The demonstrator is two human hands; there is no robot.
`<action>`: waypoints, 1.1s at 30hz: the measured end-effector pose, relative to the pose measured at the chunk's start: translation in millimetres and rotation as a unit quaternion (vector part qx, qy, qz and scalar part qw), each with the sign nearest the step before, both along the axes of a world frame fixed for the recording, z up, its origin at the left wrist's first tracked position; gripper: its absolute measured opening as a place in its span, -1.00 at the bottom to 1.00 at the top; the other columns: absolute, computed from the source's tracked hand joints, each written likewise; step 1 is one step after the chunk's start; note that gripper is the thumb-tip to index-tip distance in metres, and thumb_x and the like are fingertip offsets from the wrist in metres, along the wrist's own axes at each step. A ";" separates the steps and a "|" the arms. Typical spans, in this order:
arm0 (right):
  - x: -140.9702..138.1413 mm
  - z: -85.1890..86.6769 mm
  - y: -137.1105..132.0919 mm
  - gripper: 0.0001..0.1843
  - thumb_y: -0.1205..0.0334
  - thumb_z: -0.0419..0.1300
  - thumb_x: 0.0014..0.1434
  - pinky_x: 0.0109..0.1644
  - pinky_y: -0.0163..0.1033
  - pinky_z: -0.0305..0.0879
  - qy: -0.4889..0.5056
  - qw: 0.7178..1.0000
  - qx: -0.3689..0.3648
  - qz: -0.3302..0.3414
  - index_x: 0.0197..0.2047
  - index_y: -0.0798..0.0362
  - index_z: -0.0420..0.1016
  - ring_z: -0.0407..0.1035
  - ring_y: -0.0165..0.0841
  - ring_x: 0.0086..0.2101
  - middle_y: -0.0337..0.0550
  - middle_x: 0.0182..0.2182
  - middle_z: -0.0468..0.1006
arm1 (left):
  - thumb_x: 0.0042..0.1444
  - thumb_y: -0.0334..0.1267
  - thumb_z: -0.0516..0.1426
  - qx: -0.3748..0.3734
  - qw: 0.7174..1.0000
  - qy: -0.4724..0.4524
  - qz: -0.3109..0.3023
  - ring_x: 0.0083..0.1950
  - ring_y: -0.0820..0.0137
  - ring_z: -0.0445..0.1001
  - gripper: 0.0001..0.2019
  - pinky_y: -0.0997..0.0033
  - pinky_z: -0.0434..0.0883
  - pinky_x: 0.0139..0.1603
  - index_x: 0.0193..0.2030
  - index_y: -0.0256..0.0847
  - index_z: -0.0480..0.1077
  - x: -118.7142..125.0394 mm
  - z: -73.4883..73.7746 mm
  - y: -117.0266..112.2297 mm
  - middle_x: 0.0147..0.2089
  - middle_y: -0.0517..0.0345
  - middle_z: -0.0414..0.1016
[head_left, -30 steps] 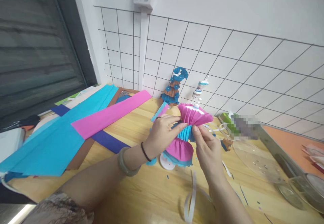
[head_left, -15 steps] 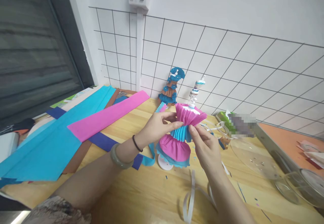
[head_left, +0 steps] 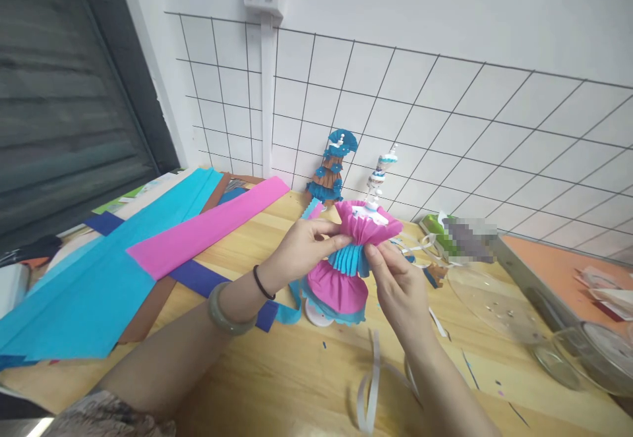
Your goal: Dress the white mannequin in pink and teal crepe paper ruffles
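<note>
I get bright, diffuse light: flat white wall (head_left: 445,15) beyond the grip pale, grey slatted shutter (head_left: 54,74) far left dim, pixelated patch (head_left: 469,239) right, edges stretched.

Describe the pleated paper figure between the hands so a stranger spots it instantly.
Below the white wall with black grid lines, find the pale wooden tabletop. There, the left hand and right hand pinch a pink-and-turquoise pleated paper figure. Its pink ruffles distinguish it from the blue-and-brown pleated paper figure behind.
</note>
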State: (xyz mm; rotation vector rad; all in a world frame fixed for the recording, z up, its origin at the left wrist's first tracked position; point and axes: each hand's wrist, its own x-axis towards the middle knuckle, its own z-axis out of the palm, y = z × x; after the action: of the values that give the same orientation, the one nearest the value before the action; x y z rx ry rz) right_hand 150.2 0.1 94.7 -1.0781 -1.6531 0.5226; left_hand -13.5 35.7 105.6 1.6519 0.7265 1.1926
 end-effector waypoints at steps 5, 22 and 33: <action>-0.8 -0.8 0.3 -0.65 0.07 0.00 0.26 -0.26 -0.24 0.13 -0.002 1.000 -0.015 0.003 -0.51 0.03 0.28 0.23 -0.32 -0.35 -0.22 -0.49 0.26 | 0.17 -0.22 0.08 0.043 0.997 0.062 0.018 -0.08 0.30 0.46 -0.77 0.37 0.40 -0.11 -0.17 -0.29 0.48 -0.1 0.4 -1.8 -0.14 0.04 0.53; -5.2 2.1 -6.6 -0.73 0.11 -0.07 0.31 -0.24 -0.20 0.15 -0.079 0.996 0.026 -0.031 -0.31 0.01 0.36 0.24 -0.28 -0.32 -0.15 -0.39 0.36 | 0.30 -0.30 -0.18 0.225 0.929 0.265 0.127 0.06 0.27 0.33 -0.70 0.20 0.27 0.12 -0.13 -0.24 0.36 10.5 5.8 -28.3 -0.05 -0.01 0.41; -3.7 0.5 -4.0 -0.73 0.10 -0.02 0.29 -0.25 -0.23 0.16 -0.063 0.998 0.015 -0.020 -0.32 0.03 0.41 0.28 -0.29 -0.31 -0.17 -0.40 0.39 | 0.27 -0.26 -0.07 0.154 0.967 0.193 0.056 0.03 0.30 0.38 -0.74 0.29 0.29 0.09 -0.08 -0.24 0.41 7.1 9.0 -19.7 -0.07 0.02 0.46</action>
State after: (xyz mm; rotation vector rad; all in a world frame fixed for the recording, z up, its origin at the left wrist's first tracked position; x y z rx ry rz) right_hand 146.4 -3.9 95.2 -1.1398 -1.7397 0.4087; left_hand -6.4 16.0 114.5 2.1645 0.9199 1.1140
